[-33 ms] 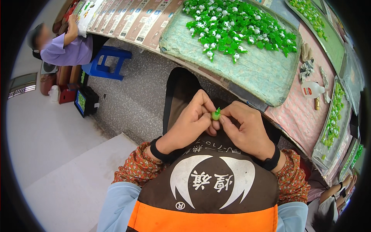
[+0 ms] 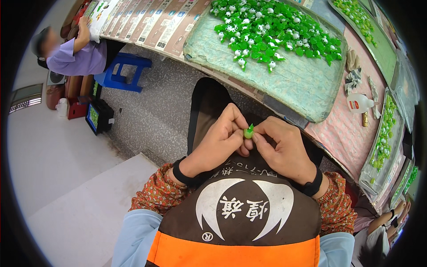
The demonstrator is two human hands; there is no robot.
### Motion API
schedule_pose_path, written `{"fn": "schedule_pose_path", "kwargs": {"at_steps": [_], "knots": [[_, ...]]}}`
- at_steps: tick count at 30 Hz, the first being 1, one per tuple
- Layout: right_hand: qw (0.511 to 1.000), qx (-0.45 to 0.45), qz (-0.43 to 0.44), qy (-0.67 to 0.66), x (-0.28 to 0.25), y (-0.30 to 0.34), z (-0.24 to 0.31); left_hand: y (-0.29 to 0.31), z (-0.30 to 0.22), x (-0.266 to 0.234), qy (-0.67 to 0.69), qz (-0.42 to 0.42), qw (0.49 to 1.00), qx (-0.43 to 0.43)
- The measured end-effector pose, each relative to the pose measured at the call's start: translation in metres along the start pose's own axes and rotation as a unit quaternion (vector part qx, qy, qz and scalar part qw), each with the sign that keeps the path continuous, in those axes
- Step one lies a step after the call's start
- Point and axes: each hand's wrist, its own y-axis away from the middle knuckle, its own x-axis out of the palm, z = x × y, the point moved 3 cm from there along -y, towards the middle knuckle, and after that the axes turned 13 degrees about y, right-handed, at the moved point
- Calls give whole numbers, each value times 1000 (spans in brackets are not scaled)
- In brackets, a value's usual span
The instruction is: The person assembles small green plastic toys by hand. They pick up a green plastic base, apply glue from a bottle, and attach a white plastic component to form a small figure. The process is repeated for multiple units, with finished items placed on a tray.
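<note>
A small green plastic piece (image 2: 248, 132), round and pale below with a pointed leafy top, is pinched between my two hands above my lap. My left hand (image 2: 222, 135) has thumb and forefinger closed on its left side, the other fingers curled beneath. From the right, the thumb and forefinger of my right hand (image 2: 281, 141) grip the same piece. Fingertips cover part of it, so its exact kind is unclear. Beyond my hands, a tray (image 2: 267, 91) lined with pale green patterned cloth holds a heap of green-and-white small figures (image 2: 267, 31).
A white bottle (image 2: 359, 103) and crumpled gloves (image 2: 352, 66) lie on the pink cloth right of the tray. Another tray (image 2: 367, 175) of green pieces is farther right. A blue stool (image 2: 124, 71) stands left, beside a person in purple (image 2: 78, 58). Another person's arm (image 2: 384, 218) shows lower right.
</note>
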Motion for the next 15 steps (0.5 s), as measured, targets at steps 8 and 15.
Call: {"fn": "schedule_pose_path", "kwargs": {"at_steps": [8,15], "knots": [[1000,0,1,3,-1,0,2,2,-3,1,-8,-1,1000,-6],[999,-13,3,40,-2,0,7,1,-2,2,-39,6,999,10]]}}
